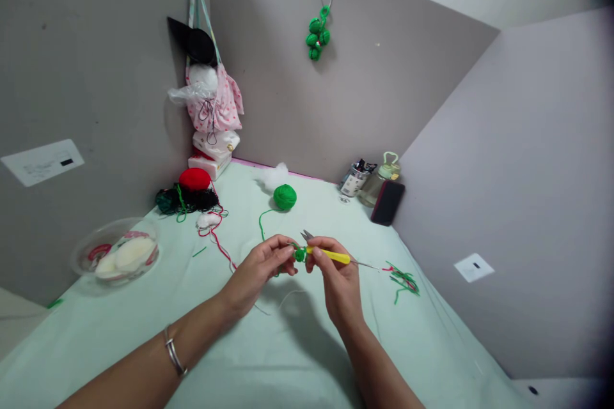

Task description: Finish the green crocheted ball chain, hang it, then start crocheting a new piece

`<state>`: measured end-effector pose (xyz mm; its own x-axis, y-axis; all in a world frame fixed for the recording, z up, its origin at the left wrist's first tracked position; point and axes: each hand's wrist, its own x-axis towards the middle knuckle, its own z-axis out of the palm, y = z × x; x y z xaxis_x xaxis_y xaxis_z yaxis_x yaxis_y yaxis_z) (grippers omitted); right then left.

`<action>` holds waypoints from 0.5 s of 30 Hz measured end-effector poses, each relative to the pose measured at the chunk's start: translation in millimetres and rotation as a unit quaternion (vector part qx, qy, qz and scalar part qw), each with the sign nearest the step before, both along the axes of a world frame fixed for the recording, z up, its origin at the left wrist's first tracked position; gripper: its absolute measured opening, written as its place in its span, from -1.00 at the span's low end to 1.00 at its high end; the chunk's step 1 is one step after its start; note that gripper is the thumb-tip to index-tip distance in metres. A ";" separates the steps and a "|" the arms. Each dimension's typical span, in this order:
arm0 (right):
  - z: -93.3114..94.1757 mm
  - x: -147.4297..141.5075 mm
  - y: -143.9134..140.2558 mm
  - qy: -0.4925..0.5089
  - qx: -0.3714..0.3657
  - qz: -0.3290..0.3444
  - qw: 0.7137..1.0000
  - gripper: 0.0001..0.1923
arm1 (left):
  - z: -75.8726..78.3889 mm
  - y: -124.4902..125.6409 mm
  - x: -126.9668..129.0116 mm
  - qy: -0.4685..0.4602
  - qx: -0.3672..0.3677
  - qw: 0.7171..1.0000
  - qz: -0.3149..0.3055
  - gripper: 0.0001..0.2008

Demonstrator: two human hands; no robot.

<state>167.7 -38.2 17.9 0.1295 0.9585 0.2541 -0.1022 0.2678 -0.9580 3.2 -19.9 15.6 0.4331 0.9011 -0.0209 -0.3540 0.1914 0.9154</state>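
My left hand pinches a small green crocheted piece between thumb and fingers, above the middle of the table. My right hand is closed on a yellow-handled crochet hook, its thin metal shaft pointing right, away from the piece. The fingertips of both hands nearly meet at the green piece. Two pointed metal tips, like those of scissors, show just behind my right fingers; whether they are held or lying there I cannot tell. Beyond the hands sits a green yarn ball, its strand trailing toward my left hand.
A plastic bowl stands at the left, near red yarn and dark yarn. Green yarn scraps lie right. A phone leans on a bottle beside a tin. White stuffing lies behind.
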 end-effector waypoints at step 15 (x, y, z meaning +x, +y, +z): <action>0.2 0.0 4.2 -0.029 -0.038 -0.003 0.999 -0.79 | -7.8 5.0 3.1 -0.053 -0.039 0.998 0.012 -0.79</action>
<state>167.8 -34.0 18.0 0.1232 0.9744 0.1882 -0.0438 0.1948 -0.9799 6.3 -14.9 7.8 0.4155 0.9084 -0.0461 -0.4539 0.2510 0.8550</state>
